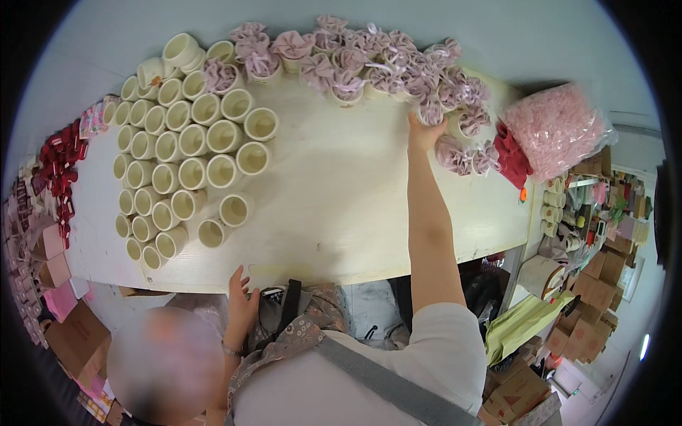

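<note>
At the back right of the table, my right hand (428, 133) is closed around a cream cup topped with a gathered pink cloth pouch (430, 112). The hand partly hides that cup. Around it stand several similar cups with pink pouches (383, 78), some tied with pale ribbon. My left hand (243, 302) hangs at the table's front edge, fingers apart and holding nothing. Nearest to it are plain open cream cups (212, 233), part of a large group of such cups (179, 142) in rows on the left.
A clear bag of pink shredded filler (554, 131) lies at the table's right end beside a red cloth (512, 156). Red items (60, 170) lie past the left edge. Cardboard boxes (593, 284) are piled at the right. A wall borders the table's back.
</note>
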Action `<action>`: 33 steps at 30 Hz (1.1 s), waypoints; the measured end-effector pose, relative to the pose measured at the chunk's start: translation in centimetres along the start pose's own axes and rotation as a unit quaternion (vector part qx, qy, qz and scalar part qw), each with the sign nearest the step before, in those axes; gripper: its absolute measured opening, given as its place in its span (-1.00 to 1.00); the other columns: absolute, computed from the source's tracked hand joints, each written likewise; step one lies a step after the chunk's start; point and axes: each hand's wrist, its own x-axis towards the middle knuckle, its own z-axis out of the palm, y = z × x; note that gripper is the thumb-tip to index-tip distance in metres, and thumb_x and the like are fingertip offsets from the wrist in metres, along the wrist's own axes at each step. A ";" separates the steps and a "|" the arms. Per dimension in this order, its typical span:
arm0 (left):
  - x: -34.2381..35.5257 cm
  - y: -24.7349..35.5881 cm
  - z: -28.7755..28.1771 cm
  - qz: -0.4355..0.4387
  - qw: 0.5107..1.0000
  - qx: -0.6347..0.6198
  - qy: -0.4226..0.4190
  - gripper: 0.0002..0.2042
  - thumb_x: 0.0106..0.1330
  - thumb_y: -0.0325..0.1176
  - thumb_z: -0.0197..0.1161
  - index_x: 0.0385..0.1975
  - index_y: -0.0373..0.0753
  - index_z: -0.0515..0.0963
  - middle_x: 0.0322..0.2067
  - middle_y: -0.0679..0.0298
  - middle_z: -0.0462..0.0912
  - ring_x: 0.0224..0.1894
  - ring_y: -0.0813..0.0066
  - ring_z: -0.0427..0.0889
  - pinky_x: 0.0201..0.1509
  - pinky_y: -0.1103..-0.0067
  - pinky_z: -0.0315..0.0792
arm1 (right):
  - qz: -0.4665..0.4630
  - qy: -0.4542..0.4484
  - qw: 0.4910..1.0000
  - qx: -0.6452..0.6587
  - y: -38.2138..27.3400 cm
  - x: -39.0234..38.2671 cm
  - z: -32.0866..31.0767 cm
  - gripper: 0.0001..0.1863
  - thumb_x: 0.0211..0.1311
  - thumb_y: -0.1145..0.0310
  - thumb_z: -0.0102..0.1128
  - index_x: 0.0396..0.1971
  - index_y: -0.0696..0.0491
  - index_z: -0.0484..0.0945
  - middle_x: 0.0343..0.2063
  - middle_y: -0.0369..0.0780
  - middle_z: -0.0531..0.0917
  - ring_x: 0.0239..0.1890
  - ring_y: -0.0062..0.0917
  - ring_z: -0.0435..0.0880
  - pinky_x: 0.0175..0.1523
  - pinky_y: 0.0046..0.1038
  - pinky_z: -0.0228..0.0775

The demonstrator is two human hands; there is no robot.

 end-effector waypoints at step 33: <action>5.9 4.2 1.8 0.091 0.941 -0.323 -0.045 -0.63 0.17 -0.40 0.07 0.00 -0.30 0.30 -0.34 0.28 0.49 -0.36 0.52 0.51 -0.29 0.57 0.45 | 0.335 -0.625 0.672 0.215 -19.8 -32.8 -12.1 -0.51 0.13 0.32 0.31 0.04 0.14 0.42 -0.17 -0.25 0.59 -0.19 -0.59 0.58 -0.13 -0.52 0.46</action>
